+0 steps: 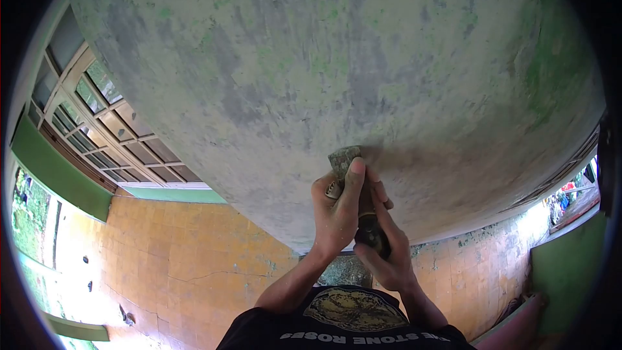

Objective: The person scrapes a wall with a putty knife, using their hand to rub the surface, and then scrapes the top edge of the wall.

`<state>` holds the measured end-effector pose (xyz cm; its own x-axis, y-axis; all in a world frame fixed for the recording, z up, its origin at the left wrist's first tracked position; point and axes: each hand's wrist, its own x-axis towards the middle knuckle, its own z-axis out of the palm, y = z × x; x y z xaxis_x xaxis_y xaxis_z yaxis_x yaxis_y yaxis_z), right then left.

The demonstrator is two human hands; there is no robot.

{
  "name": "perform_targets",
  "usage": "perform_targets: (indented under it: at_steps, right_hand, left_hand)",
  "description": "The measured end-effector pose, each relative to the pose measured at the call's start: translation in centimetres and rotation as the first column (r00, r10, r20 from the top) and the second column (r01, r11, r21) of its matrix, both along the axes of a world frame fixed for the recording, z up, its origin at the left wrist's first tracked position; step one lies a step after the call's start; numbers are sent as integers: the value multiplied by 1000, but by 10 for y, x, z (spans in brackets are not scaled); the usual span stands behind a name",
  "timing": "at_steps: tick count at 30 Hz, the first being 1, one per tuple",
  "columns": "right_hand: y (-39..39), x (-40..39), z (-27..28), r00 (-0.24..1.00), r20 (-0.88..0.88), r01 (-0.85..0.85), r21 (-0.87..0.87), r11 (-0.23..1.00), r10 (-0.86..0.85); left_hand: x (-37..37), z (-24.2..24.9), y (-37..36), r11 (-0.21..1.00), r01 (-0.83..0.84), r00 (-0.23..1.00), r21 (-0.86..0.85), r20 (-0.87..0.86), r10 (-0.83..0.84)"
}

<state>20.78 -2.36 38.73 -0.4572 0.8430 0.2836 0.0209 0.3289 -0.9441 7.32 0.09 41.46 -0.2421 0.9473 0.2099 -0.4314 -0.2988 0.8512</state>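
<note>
In front of me a scraper with a broad, dusty blade point(343, 157) meets the patchy grey-green wall point(291, 78). My left hand point(339, 210) is closed round its upper part, the thumb laid along it just below the blade. A small pale, ridged piece point(334, 188) shows at the left forefinger; its kind is unclear. Lower down, my right hand point(393, 254) grips the dark handle point(372, 234), fingers wrapped along its right side. Much of the tool's middle is hidden by the fingers.
Paned windows and doors point(123, 126) stand on the left beyond the wall's edge. Orange tiles point(188, 246) cover the floor, with small dark items point(126, 315) at lower left. Low green walls point(570, 272) border the right side.
</note>
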Motion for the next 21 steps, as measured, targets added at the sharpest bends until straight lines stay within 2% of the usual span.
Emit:
perform_targets:
  at_steps: [2, 5, 9, 11, 13, 15, 18, 21]
  right_hand:
    - [-6, -1, -7, 995, -51, -95, -122, 988, 89]
    - [-7, -6, -2, 988, -86, -144, -165, 976, 131]
    - [-10, -20, 18, 975, -175, -178, -255, 950, 136]
    - [-10, -27, 33, 950, -283, -214, -288, 934, 131]
    - [-12, -36, 45, 952, -281, -196, -259, 946, 121]
    - [-14, -41, 53, 955, -278, -175, -240, 955, 105]
    - [-20, -46, 58, 967, -237, -150, -213, 966, 98]
    - [-23, -46, 64, 951, -293, -146, -161, 976, 94]
  left_hand:
    - [-7, -4, -3, 1000, 20, 999, -10, 29, -20]
    - [-16, -6, -6, 999, 42, 998, 0, 53, -42]
    - [-28, 8, -8, 997, 39, 999, 66, -1, -39]
    - [-29, 18, -5, 993, 50, 999, 104, -1, -50]
    - [-34, 31, -5, 989, 63, 998, 136, 0, -64]
    - [-48, 47, -5, 979, 173, 985, 110, -21, -171]
    - [-43, 43, -7, 981, 144, 990, 128, -10, -143]
    - [-42, 52, -6, 983, 132, 991, 124, -19, -130]
